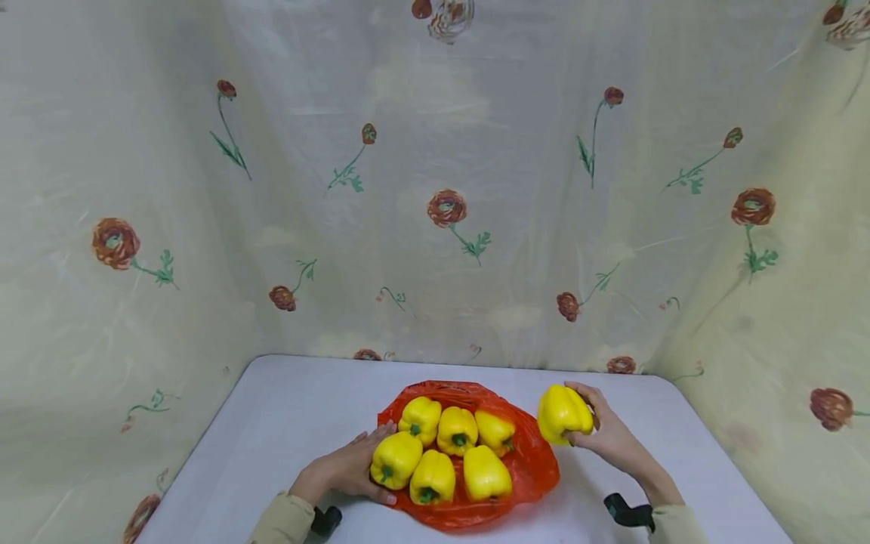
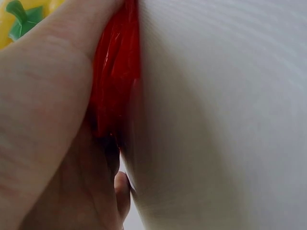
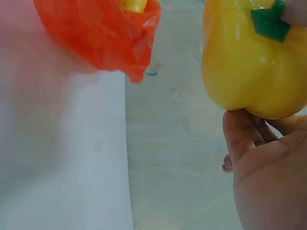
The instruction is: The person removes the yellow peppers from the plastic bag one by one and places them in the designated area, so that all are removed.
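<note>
A yellow bell pepper [image 1: 565, 414] with a green stem [image 3: 271, 21] is in my right hand [image 1: 615, 438], which grips it between fingers and thumb. It hangs off the table, just right of a red plastic bag [image 1: 537, 472]. Several more yellow bell peppers [image 1: 432, 477] lie in the spread-out bag. At the bag's left edge my left hand [image 1: 350, 465] rests with fingers extended, touching the red plastic [image 2: 115, 72] beside the leftmost pepper [image 1: 396, 459]. In the left wrist view, part of that hand is hidden under its own palm and in shadow.
The white table [image 1: 299, 400] has rounded far corners. A pale curtain [image 1: 516, 151] printed with red flowers surrounds it at the back and sides. Black straps with dark camera mounts [image 1: 628, 514] sit on both wrists.
</note>
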Demonstrator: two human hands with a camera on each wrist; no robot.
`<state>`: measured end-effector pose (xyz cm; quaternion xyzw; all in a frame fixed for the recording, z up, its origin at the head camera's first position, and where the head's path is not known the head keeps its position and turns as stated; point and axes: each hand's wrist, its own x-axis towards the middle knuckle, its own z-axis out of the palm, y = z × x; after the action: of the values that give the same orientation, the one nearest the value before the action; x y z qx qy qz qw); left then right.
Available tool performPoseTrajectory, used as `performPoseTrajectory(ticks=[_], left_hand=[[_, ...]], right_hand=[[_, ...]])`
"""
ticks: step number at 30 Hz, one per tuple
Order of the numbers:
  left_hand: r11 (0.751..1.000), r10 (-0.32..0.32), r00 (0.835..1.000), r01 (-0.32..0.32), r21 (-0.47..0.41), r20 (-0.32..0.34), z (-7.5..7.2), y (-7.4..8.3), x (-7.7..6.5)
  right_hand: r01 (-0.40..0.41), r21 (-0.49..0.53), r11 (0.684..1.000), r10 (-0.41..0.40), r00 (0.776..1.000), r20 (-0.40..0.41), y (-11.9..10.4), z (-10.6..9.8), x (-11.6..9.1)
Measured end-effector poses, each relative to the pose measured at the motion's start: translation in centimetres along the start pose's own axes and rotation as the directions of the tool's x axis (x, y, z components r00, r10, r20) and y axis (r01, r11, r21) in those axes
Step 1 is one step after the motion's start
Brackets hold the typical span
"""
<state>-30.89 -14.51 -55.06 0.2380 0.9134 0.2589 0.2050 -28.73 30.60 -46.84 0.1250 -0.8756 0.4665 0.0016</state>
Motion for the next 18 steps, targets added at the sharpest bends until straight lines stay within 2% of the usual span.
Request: performPoseTrajectory(ticks=[12, 18], left_hand=[[1.0, 0.004, 1.0, -0.004, 0.009, 0.005, 0.0, 0.0, 0.0], [1.0, -0.003, 1.0, 0.003, 0.003, -0.001, 0.0, 0.0, 0.0]], right_hand=[[0.014, -0.06, 0.998, -0.014, 1.0, -0.004, 2.0, -1.5, 1.2], [-0.017, -0.057, 0.998, 0.017, 1.0, 0.0, 3.3, -1.6, 1.7]])
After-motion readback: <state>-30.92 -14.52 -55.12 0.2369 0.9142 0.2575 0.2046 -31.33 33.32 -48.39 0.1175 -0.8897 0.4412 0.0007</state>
